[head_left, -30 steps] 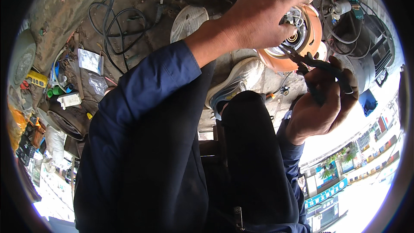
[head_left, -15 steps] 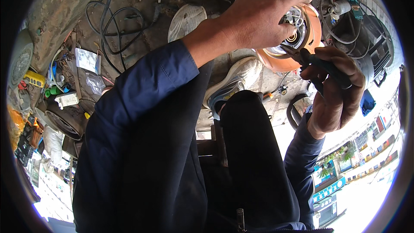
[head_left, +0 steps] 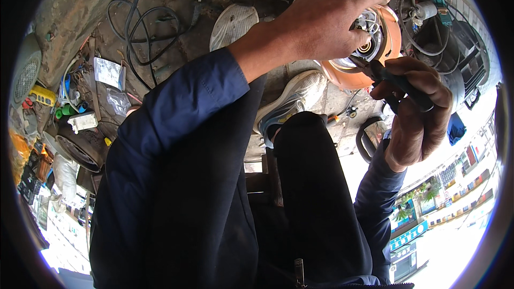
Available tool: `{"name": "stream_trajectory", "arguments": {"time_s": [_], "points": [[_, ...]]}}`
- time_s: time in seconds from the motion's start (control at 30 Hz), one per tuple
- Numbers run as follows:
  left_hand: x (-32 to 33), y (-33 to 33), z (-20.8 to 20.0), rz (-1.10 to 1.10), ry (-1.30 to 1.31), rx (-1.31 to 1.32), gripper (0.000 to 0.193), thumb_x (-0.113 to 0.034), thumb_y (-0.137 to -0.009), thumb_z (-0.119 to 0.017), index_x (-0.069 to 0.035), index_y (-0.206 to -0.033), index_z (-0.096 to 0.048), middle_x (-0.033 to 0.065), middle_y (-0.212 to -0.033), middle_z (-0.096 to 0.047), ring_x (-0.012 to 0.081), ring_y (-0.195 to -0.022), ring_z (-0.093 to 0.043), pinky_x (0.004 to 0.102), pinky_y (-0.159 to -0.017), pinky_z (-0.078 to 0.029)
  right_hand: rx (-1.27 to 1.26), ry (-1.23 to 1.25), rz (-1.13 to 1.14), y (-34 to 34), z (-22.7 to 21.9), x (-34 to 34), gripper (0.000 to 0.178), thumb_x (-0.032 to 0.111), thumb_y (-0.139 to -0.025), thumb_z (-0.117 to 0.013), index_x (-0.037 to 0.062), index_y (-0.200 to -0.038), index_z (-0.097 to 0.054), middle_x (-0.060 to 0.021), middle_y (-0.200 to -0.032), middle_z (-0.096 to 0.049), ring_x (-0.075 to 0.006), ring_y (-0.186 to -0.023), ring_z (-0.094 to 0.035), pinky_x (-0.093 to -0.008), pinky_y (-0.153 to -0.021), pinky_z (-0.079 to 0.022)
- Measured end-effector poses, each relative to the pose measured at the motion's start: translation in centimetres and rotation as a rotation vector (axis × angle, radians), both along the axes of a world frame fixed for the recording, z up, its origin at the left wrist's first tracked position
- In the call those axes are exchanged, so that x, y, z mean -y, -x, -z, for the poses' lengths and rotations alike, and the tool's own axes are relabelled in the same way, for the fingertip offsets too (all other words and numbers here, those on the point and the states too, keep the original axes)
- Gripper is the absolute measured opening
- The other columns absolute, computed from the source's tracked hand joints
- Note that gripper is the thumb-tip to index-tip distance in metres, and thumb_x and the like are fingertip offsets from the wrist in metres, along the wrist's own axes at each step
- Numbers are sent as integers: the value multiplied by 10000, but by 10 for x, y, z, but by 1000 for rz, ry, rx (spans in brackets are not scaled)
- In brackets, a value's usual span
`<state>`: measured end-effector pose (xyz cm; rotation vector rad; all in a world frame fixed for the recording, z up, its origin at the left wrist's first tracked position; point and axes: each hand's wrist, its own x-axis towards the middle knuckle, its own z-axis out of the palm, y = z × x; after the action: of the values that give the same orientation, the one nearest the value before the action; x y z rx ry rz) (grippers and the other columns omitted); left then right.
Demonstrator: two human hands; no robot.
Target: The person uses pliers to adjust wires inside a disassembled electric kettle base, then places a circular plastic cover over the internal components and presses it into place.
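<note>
Orange housing (head_left: pixel 395 32): stood open-faced at the floor (head_left: pixel 184 64), beyond the right shoe (head_left: pixel 300 93) and left of a large dark machine (head_left: pixel 466 48).
Housing's handling: looked rigid and, with metal parts packed inside, probably hefty; its smooth surface might have slid a little under bare skin.
Housing's best hold: the outer rim seemed the sturdiest place, away from the inner parts.
Coiled part (head_left: pixel 365 47): sat inside the housing, thin-looking and likely easy to bend.
Left hand (head_left: pixel 329 21): grasped the housing from above, thumb and forefinger curved about its metal middle; the other fingertips were hidden.
Right hand (head_left: pixel 417 101): was closed round dark-handled pliers (head_left: pixel 409 91), their tips at the housing's near edge; whether they bit on anything could not be told.
Silvery packet (head_left: pixel 109 73): lay flat, contents unseen.
Clear plastic bag (head_left: pixel 119 103): lay crumpled just beside it, contents too unclear to name.
</note>
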<state>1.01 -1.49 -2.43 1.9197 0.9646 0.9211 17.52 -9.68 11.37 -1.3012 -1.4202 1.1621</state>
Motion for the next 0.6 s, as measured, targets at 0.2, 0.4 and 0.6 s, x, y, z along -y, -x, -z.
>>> {"name": "stream_trajectory", "arguments": {"time_s": [0.2, 0.4, 0.6], "points": [[1, -1, 1, -3, 12, -13, 594, -223, -887, -778, -126, -1463, -669, 129, -1469, -673, 325, -1360, -650, 595, -1156, -465, 16, 14, -49, -1, -2, -2, 313, 107, -1077, -581, -58, -1342, -595, -365, -1299, -664, -296, -946, -746, -379, -795, -641], [2, -2, 3, -3, 3, -38, 584, -241, -890, -789, -133, -1453, -679, 126, -1435, -683, 320, -1331, -664, 603, -1146, -470, 7, -2, -40, 1, 0, -5, 216, 4, -1043, -528, -61, -1232, -611, -319, -1215, -712, -229, -962, -708, -331, -783, -594], [1, -1, -2, -22, -25, -62, 582, -239, -880, -795, -130, -1441, -685, 130, -1425, -691, 320, -1316, -677, 601, -1131, -492, -10, -5, -118, -5, 1, -8, 306, 59, -1056, -565, -64, -1334, -604, -367, -1301, -663, -296, -997, -738, -389, -804, -646]]}}
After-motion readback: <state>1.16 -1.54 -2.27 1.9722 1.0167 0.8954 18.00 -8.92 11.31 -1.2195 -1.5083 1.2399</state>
